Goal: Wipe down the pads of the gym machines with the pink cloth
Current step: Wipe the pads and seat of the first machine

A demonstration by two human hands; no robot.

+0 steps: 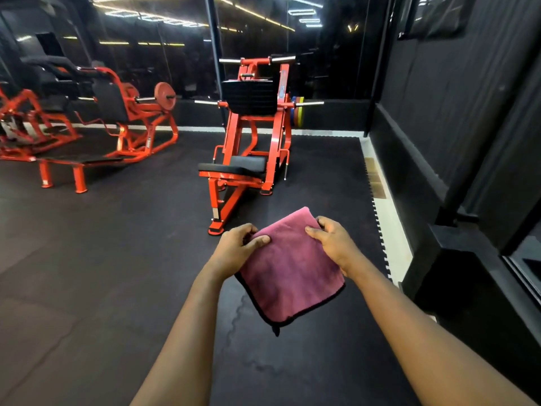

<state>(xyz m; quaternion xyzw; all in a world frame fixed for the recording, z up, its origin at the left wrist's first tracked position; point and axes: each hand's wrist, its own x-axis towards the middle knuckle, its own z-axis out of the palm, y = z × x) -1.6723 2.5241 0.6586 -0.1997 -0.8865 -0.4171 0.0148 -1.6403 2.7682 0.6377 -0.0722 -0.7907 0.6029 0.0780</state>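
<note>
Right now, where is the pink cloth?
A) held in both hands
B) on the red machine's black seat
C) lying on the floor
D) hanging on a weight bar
A: the left hand and the right hand each grip an upper edge of the pink cloth, above the floor mat.

The gym around me is dim, lit by thin light strips (164, 18) overhead, which glint in the dark glass wall (190, 63). The pink cloth (289, 268) before me looks sharp and evenly lit; the left machine (73, 112) is soft, and the view's edges bow.

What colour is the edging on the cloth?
Black edging around the pink cloth, clearest in the head view.
</note>
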